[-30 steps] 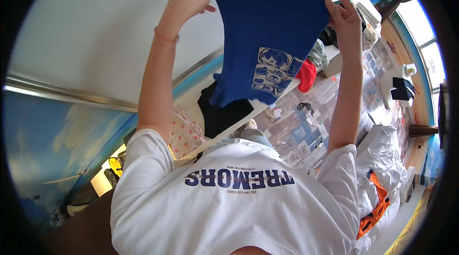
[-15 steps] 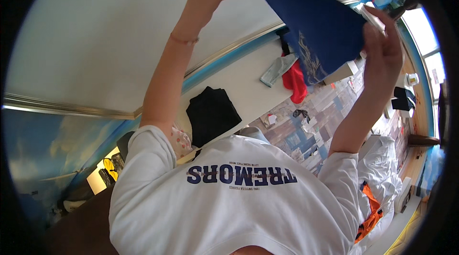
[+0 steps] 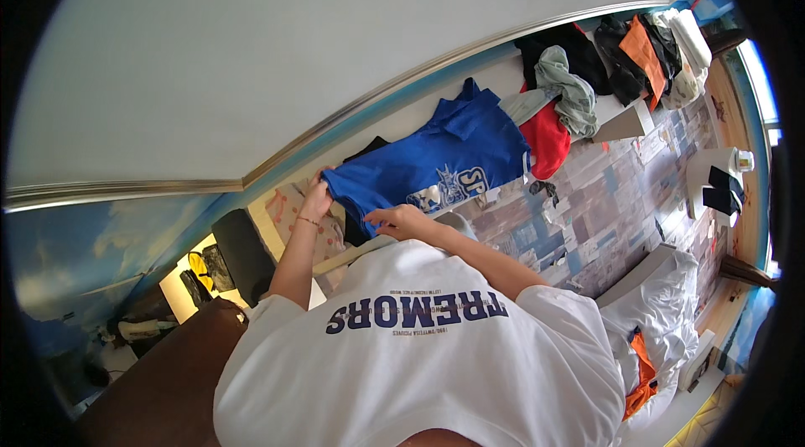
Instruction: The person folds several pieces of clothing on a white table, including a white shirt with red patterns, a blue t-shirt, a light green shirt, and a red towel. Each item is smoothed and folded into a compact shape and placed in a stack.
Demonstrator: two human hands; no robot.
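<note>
A blue T-shirt [image 3: 419, 153] with a pale printed design stretches across the long white counter along the wall, its collar end away from me. My left hand [image 3: 317, 200] is closed on the shirt's left near corner. At the near edge my right hand [image 3: 402, 223] has its fingertips on the hem, seemingly pinching it. Beneath the shirt lies a black garment [image 3: 355, 231], mostly hidden. A red cloth [image 3: 547, 143] and a grey-green garment [image 3: 570, 95] lie heaped against the shirt's right side.
Farther right on the counter are dark clothes, an orange cloth [image 3: 643, 57] and a white roll [image 3: 691, 40]. A spotted cloth [image 3: 295, 214] lies left of my hands. White fabric [image 3: 662, 300] covers something at the lower right. A patterned floor [image 3: 587, 204] runs beside the counter.
Both hands have come down from overhead toward my body. The blue shirt, held up before, now lies spread on the counter, covering most of the black garment.
</note>
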